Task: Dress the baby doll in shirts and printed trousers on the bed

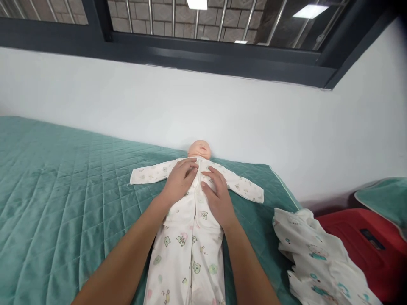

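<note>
A baby doll [199, 149] lies on its back, its head close to the wall. It wears a white printed baby outfit [203, 216], with both long sleeves spread out to the sides. Down the middle of the chest runs a front seam or opening. My left hand [182, 178] rests on the left side of the chest, fingers stretched toward the collar. On the other side of the seam lies my right hand [218, 192], fingers apart and slightly bent over the cloth. Neither hand visibly grips the fabric. The doll's own hands do not show.
A green quilted cover [79, 190] lies under the doll. At the right are a bunched white printed cloth [318, 254] and a red plastic object [356, 237], with green fabric [384, 199] above it. Behind stands a white wall [159, 106] below a dark window frame [206, 57].
</note>
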Motion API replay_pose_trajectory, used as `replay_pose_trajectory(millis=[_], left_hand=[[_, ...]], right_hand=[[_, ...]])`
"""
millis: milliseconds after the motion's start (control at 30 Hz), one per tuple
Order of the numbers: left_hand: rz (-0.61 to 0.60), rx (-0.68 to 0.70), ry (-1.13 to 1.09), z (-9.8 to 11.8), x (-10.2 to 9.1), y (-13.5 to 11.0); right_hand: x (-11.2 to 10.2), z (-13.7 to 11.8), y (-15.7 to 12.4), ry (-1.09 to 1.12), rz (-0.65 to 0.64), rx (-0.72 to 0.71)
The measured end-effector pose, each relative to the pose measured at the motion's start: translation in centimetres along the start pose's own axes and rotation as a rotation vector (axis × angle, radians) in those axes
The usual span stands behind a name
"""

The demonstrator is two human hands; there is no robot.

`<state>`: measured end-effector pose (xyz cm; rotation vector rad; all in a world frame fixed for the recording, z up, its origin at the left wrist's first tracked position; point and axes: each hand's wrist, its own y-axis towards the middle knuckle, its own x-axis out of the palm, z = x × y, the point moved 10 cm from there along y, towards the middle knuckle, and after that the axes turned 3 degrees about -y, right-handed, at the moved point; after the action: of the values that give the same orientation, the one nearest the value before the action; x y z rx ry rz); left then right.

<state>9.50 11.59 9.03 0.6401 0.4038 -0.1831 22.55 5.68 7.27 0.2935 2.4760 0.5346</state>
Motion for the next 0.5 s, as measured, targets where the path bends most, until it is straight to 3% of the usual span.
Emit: replay_pose_trajectory(millis=[267,500], left_hand=[[-0.103,-0.145,-0.104,-0.23,0.24,-0.14],[-0.107,-0.164,-0.075,-0.02,0.35,-0.04]], right_hand=[[0.03,0.29,0.37,0.011,-0.024,0.033],[0.20,0.37,0.31,-0.013,-0.033,0.012]])
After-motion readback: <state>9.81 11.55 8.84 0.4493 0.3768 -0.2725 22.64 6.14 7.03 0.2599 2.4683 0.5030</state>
